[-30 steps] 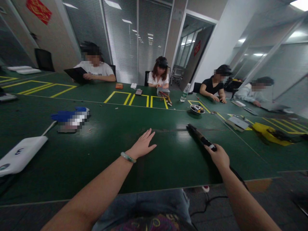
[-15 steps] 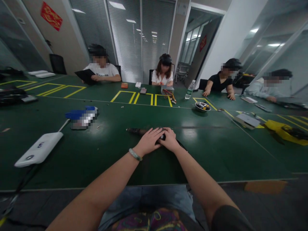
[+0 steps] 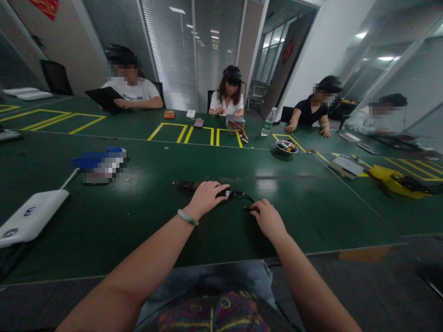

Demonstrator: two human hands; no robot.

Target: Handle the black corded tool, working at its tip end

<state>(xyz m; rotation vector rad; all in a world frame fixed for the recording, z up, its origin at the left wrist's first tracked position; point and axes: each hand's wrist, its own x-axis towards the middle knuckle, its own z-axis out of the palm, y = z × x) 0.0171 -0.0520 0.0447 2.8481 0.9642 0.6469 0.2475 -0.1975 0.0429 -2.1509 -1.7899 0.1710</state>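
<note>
Left hand (image 3: pixel 206 199) curled over a black corded tool (image 3: pixel 187 185), possibly a soldering iron, lying crosswise on the green table (image 3: pixel 311 216); tool's far end at 9 o'clock from that hand; thin black cable (image 3: pixel 242 197) runs toward 3 o'clock, reaching the right hand (image 3: pixel 268 220); right hand half-closed at the cable, grip unclear; left hand nearer the tool.

The left hand (image 3: pixel 206 199) lay over a long black cylindrical tool (image 3: pixel 188 185), and this tool rested on the dark green table (image 3: pixel 311 216). To its right, the right hand (image 3: pixel 268 220) was just beside a thin black cable (image 3: pixel 248 197). A flat white plastic case (image 3: pixel 31 214) lay far to the left. Behind the hands, a round steel bowl (image 3: pixel 285 147) stood on the table, near a clear plastic bottle (image 3: pixel 268 121).
</note>
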